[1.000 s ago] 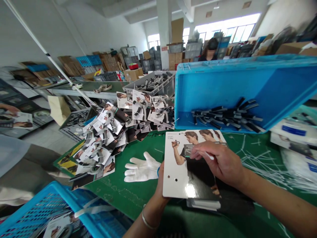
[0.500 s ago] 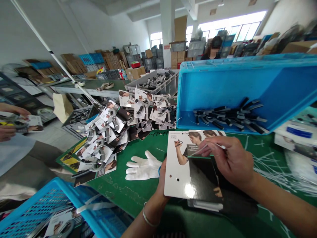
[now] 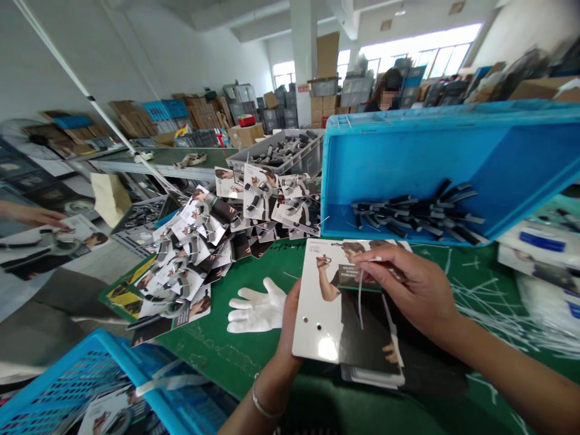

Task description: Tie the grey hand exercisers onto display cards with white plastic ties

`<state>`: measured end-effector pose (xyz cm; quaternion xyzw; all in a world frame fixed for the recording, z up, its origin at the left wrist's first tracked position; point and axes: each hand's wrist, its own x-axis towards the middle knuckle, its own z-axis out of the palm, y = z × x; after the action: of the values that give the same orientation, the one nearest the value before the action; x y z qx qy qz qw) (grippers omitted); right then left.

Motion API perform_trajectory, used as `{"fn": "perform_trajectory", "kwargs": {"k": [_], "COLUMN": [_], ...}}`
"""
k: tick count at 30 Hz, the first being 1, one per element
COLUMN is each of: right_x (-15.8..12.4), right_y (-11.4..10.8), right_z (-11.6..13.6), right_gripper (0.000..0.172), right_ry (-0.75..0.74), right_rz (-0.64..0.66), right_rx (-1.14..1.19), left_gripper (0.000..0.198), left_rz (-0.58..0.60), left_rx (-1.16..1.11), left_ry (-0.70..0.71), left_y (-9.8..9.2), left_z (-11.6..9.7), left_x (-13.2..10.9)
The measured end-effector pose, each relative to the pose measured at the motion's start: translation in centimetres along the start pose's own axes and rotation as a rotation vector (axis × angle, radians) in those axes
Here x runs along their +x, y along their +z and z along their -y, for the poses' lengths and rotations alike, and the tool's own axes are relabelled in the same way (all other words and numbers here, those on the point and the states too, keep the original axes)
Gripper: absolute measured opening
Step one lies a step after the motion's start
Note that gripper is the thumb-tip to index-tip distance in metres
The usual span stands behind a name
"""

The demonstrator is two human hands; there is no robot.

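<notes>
My left hand grips the left edge of a printed backing card, its fingers hidden behind it. The card is tilted toward me, with two small holes at its lower left. Over its upper right part, my right hand pinches a thin white cable tie, which hangs down across the printed front. Below the card, the edges of a stack of more cards show. To the left of my left hand a white glove lies flat on the green tabletop.
Carded hand grips are heaped at left. A tilted blue bin holds loose handles. White ties are scattered at right. A blue basket stands lower left. A co-worker's hand holds a carded grip; another person is behind the bin.
The cable tie has swung from slanting left to hanging down over the card. My right hand has shifted slightly left. At far left, the co-worker's carded grip has moved right, into fuller view.
</notes>
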<state>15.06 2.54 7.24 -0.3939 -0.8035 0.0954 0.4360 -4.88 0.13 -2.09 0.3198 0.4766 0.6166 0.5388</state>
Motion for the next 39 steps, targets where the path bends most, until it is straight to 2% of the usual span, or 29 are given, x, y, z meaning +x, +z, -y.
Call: {"fn": "perform_trajectory", "kwargs": {"k": [3, 4, 5, 7, 9, 10, 14, 15, 18, 20, 22, 24, 26, 27, 29, 30, 32, 34, 37, 39], "right_x": [-0.2, -0.3, -0.3, -0.3, -0.3, -0.3, -0.5, -0.5, -0.3, 0.0, 0.4, 0.7, 0.6, 0.4, -0.1, -0.4, -0.8, -0.7, 0.3, 1.1], "right_y": [-0.2, -0.1, 0.0, 0.3, 0.6, 0.7, 0.8, 0.8, 0.8, 0.7, 0.6, 0.4, 0.2, 0.0, -0.3, -0.4, -0.7, -0.9, -0.7, -0.1], "right_z": [0.2, 0.2, 0.3, 0.3, 0.4, 0.4, 0.4, 0.5, 1.0, 1.3, 1.4, 1.2, 0.6, 0.1, -1.1, -1.8, -3.1, -4.0, -3.6, -2.6], "right_gripper": [0.01, 0.009, 0.009, 0.007, 0.006, 0.007, 0.008, 0.008, 0.007, 0.007, 0.006, 0.009, 0.015, 0.016, 0.017, 0.018, 0.02, 0.02, 0.019, 0.019], "right_ry": [0.079, 0.092, 0.097, 0.1, 0.108, 0.115, 0.138, 0.135, 0.118, 0.145, 0.194, 0.241, 0.303, 0.346, 0.441, 0.481, 0.552, 0.599, 0.555, 0.504], "right_rz": [-0.186, -0.212, -0.217, -0.198, -0.186, -0.18, -0.193, -0.214, -0.287, -0.262, -0.125, 0.043, 0.126, 0.13, 0.083, 0.042, -0.023, -0.066, -0.064, 0.028], "right_rx": [0.105, 0.14, 0.169, 0.198, 0.231, 0.257, 0.39, 0.427, 0.516, 0.576, 0.628, 0.652, 0.655, 0.666, 0.716, 0.753, 0.825, 0.853, 0.831, 0.817], "left_gripper": [0.028, 0.025, 0.023, 0.023, 0.027, 0.028, 0.031, 0.03, 0.013, 0.014, 0.016, 0.016, 0.014, 0.015, 0.025, 0.029, 0.031, 0.035, 0.036, 0.035], "left_rz": [-0.075, -0.065, -0.018, 0.155, 0.309, 0.335, 0.221, 0.24, 0.423, 0.453, 0.398, 0.375, 0.353, 0.317, 0.252, 0.268, 0.39, 0.441, 0.3, 0.225], "left_rx": [0.09, 0.164, 0.248, 0.388, 0.478, 0.511, 0.655, 0.675, 0.644, 0.608, 0.637, 0.712, 0.783, 0.81, 0.843, 0.837, 0.747, 0.596, 0.454, 0.395], "left_ry": [0.178, 0.253, 0.323, 0.395, 0.403, 0.421, 0.657, 0.684, 0.57, 0.484, 0.517, 0.613, 0.641, 0.601, 0.419, 0.291, 0.014, -0.146, -0.133, -0.116], "left_y": [-1.0, -1.1, -0.9, -0.2, 0.8, 1.3, 2.6, 2.8, 3.6, 4.1, 4.4, 4.5, 4.0, 3.5, 2.3, 1.6, 0.4, -0.6, -1.7, -2.2], "left_z": [-3.6, -4.9, -6.0, -7.7, -8.3, -8.3, -7.9, -7.9, -8.1, -8.3, -8.3, -8.3, -7.9, -7.7, -6.9, -6.4, -5.7, -5.4, -5.6, -5.6], "left_x": [0.1, 0.0, -0.2, -0.7, -1.1, -1.3, -1.8, -1.9, -2.0, -1.9, -1.6, -1.4, -1.3, -1.3, -1.6, -1.8, -2.1, -2.1, -1.7, -1.6]}}
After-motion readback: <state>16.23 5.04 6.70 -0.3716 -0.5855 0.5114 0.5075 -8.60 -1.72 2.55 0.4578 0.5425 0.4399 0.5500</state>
